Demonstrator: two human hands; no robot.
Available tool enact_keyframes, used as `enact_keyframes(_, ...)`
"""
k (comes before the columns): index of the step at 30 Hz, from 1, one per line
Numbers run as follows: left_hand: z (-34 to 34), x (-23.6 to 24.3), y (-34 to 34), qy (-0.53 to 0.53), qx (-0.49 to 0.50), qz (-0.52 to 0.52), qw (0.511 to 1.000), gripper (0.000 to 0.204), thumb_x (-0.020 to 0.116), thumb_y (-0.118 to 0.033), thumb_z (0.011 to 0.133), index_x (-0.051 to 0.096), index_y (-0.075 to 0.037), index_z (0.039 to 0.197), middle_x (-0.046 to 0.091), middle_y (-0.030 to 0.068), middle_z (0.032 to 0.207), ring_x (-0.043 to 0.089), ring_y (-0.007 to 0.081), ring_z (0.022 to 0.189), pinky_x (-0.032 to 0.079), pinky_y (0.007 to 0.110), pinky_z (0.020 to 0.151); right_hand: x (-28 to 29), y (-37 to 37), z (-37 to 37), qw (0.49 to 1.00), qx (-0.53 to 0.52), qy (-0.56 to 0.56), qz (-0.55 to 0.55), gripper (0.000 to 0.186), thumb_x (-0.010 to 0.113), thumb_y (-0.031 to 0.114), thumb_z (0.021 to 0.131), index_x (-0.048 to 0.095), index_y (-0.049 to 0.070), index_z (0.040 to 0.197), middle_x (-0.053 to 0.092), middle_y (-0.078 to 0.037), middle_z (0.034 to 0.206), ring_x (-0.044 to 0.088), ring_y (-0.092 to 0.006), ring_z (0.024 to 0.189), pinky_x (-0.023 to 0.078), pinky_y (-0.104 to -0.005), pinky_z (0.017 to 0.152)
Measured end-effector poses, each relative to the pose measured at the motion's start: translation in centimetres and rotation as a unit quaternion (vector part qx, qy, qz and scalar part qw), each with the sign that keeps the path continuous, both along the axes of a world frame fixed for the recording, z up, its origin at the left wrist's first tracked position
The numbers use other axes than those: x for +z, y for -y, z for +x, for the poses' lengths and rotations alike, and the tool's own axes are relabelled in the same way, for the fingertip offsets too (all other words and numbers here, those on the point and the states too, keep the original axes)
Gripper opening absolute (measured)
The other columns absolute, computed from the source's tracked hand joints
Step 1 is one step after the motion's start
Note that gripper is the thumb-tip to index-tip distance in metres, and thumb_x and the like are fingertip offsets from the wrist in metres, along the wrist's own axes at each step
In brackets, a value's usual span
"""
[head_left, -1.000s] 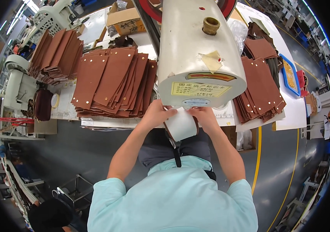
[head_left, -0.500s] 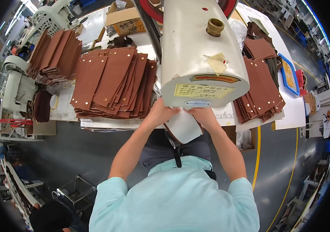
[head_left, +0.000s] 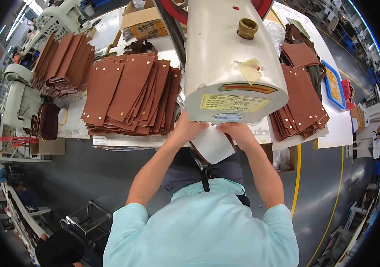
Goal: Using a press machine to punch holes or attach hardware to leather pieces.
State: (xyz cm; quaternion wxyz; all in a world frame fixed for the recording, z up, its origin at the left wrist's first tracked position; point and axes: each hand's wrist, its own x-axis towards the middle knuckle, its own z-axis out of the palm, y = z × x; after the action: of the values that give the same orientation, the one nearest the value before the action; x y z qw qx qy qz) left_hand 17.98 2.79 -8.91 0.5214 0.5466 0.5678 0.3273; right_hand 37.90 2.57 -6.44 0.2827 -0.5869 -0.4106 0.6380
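Observation:
In the head view, my left hand and my right hand are closed on the upper edge of a curved piece, white-faced with brown edges, beneath the front of a large cream machine head. Both thumbs point inward, close together; some fingertips and whatever lies under the head are hidden. Left of my hands lies a fanned pile of brown pieces with metal studs, with another brown stack behind it. A further studded pile lies right of the machine.
The white table carries a cardboard box, a blue tray with small yellow items and red containers. A white machine stands at left. A metal trolley and a person in black are behind at lower left.
The white-faced piece has shifted a little to the right at its free lower end and looks less curled. Both my hands have moved slightly rightward, still gripping it.

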Motion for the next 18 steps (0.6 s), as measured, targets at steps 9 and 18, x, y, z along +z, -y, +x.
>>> enact_keyframes(9,-5.6,1.0,7.9,0.217,0.159,0.006,0.963,0.052,0.063,0.008,0.083,0.051,-0.001,0.133,0.059,0.0037,0.103,0.066,0.0120,0.082,0.053,0.024,0.072,0.8,2.3,7.8,0.947,0.321,0.033,0.002,0.025,0.082,0.008,0.076,0.069,-0.002,0.095,0.068,-0.001,0.082,0.055,-0.0067,0.073,0.047,-0.0234,0.068)
enact_keyframes(18,-11.4,1.8,11.0,0.137,0.014,-0.142,0.980,0.055,0.076,0.005,0.077,0.058,-0.001,0.128,0.067,0.0041,0.100,0.066,0.0118,0.090,0.053,0.025,0.080,-0.8,-0.6,2.7,0.992,0.079,-0.080,0.058,0.033,0.074,0.004,0.085,0.065,-0.002,0.117,0.070,-0.005,0.104,0.064,-0.0130,0.091,0.052,-0.0274,0.081)
